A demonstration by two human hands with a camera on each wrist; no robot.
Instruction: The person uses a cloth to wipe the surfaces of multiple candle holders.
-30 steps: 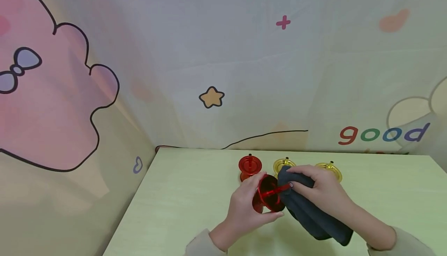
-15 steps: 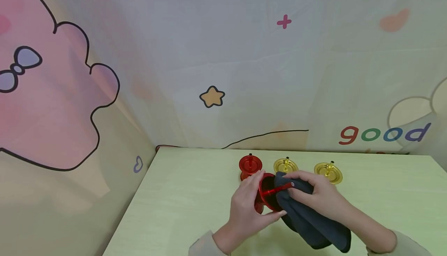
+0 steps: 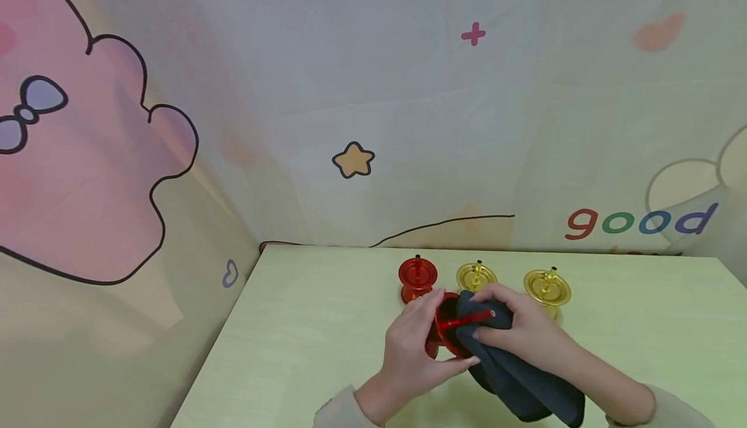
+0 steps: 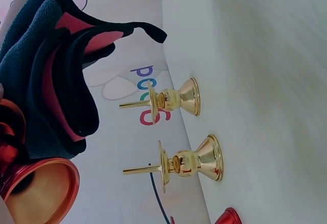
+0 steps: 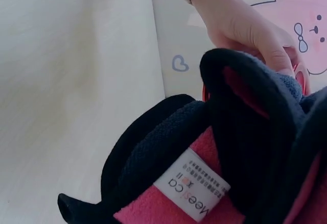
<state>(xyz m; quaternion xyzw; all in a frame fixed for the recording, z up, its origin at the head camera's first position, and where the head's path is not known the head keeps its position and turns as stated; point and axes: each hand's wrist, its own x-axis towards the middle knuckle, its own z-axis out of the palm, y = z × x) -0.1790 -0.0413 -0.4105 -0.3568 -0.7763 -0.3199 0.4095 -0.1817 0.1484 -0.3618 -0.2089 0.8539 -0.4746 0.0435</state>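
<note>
My left hand (image 3: 405, 348) grips a red metal candlestick (image 3: 448, 308) from its left side, thumb below and fingers above. The candlestick is tilted so its dish and long spike face right. My right hand (image 3: 525, 329) pinches a dark blue-grey cloth (image 3: 519, 379) and presses it at the dish's right side, behind the spike. The cloth's free end hangs down toward the table. In the left wrist view the candlestick's flared base (image 4: 48, 191) shows its hollow underside. Pink lining and a white label (image 5: 191, 184) show on the cloth in the right wrist view.
Another red candlestick (image 3: 417, 275) stands upright behind my left hand. Two gold candlesticks, one in the middle (image 3: 476, 277) and one at right (image 3: 547, 287), stand in line with it. A printed backdrop (image 3: 408, 123) rises behind the pale table (image 3: 292, 331).
My right hand has shifted slightly left and down with the cloth, uncovering more of the gold candlesticks. My left hand keeps its grip on the red candlestick, nearly in place.
</note>
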